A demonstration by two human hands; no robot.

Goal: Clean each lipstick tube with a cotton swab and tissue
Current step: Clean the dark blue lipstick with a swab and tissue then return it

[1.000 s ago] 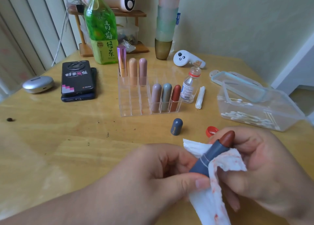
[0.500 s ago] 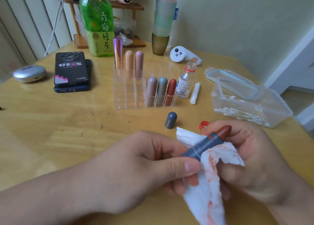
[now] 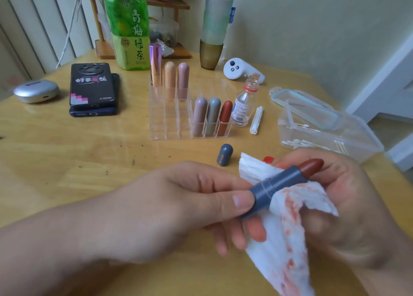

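Head view, item by item

- Open lipstick tube [image 3: 279, 182]: grey-blue, brown-red bullet extended, held tilted above the desk [image 3: 67, 161] between both hands; its base is pinched by thumb and fingers of the left grip [image 3: 178, 206]
- Tissue [image 3: 288, 228]: white, heavily smeared orange-red, wrapped under and behind the tube's upper barrel; it is held there by the curled fingers of the right grip [image 3: 348, 206]
- Cap [image 3: 224, 155]: grey-blue, laid on the desk just beyond the hands, apart from the tube
- Clear organiser [image 3: 172, 125]: six capped lipsticks are stood in it, three at the back and three in the front row [image 3: 213, 115]; several compartments are seen unfilled
- Small bottle [image 3: 244, 104]: uncapped, set beside the organiser, with a few cotton swabs [image 3: 256, 120] laid next to it; a red lid [image 3: 268, 159] is partly hidden behind the tissue
- Swab box [image 3: 324, 139]: open, stocked

Progress, as judged: the tissue stage is in hand for this one tube, and the stains suggest wiping is well advanced. Capping and return to the organiser are left to be done. Whether the six stored tubes are already cleaned cannot be told
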